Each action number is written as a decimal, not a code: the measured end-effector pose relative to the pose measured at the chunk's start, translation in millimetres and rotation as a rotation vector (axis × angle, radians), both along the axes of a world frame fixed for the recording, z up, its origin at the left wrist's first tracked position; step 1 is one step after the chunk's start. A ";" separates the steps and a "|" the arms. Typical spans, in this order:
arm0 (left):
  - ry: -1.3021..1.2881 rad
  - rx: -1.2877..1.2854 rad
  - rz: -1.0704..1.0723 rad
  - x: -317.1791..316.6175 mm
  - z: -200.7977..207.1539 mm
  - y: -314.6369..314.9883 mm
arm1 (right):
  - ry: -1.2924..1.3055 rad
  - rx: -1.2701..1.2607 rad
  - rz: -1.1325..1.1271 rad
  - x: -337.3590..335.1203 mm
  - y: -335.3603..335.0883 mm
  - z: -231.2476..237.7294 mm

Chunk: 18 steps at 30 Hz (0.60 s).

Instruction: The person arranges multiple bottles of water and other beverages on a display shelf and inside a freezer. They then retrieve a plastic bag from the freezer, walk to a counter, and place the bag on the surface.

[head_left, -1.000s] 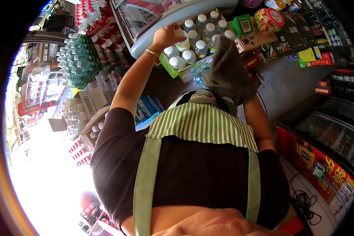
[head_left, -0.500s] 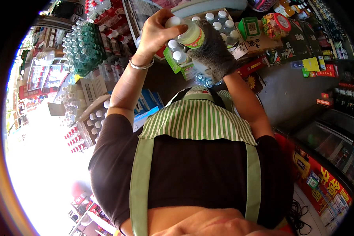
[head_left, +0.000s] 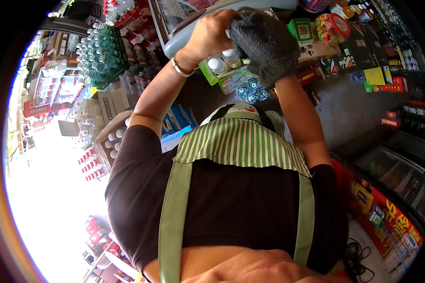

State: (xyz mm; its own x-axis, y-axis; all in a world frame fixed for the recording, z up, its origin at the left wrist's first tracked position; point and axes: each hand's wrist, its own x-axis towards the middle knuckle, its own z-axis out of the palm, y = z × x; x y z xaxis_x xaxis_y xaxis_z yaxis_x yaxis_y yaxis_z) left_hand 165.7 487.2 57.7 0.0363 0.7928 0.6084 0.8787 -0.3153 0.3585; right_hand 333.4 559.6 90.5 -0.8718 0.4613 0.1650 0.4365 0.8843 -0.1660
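Observation:
My bare left hand, with a bangle at the wrist, is closed at the top middle. Its curled fingertips meet the edge of the dark grey fuzzy glove that covers my right hand. A small pale sliver shows between the two hands; what they grip there is hidden behind the glove. The right hand's fingers cannot be made out inside the glove. Just below the hands, white-capped bottles stand in a green and white carton. A cluster of blue-capped water bottles sits nearer my green-striped apron.
To the right are a green box with a square code and a clear jar of colourful sweets. Packs of green bottles are stacked on the left. A glass-topped freezer stands at the right, and a cable lies on the floor.
The gloved right hand has moved up and turned, now covering the pale-green bottle that both hands held. My left hand has shifted slightly right, toward the glove.

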 end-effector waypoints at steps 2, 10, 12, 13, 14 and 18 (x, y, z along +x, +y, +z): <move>-0.042 -0.076 -0.009 -4.7 -0.7 -2.8 | 0.199 0.186 0.023 -2.2 7.0 -8.7; -0.154 -0.242 0.153 -44.9 -68.5 13.4 | -0.171 0.344 -0.002 38.2 38.0 -97.0; -0.224 -0.313 0.177 -57.1 -97.6 24.4 | -0.277 0.478 -0.011 54.8 40.1 -128.5; -0.294 -0.339 0.163 -63.4 -112.8 31.3 | -0.264 0.563 -0.011 61.0 44.2 -145.2; -0.363 -0.368 0.159 -69.2 -125.0 32.9 | -0.201 0.329 -0.089 65.1 39.0 -143.2; -0.401 -0.492 0.215 -76.2 -161.6 45.7 | -0.238 0.172 -0.144 82.4 43.0 -183.4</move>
State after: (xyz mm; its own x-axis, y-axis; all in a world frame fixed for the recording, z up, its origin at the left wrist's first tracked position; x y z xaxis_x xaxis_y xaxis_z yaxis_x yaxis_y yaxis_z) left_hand 89.5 532.8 -103.9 -0.3072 0.9456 0.1073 0.6727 0.1360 0.7273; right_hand 415.8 602.5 -93.0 -0.8229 0.5659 0.0505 0.5679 0.8167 0.1019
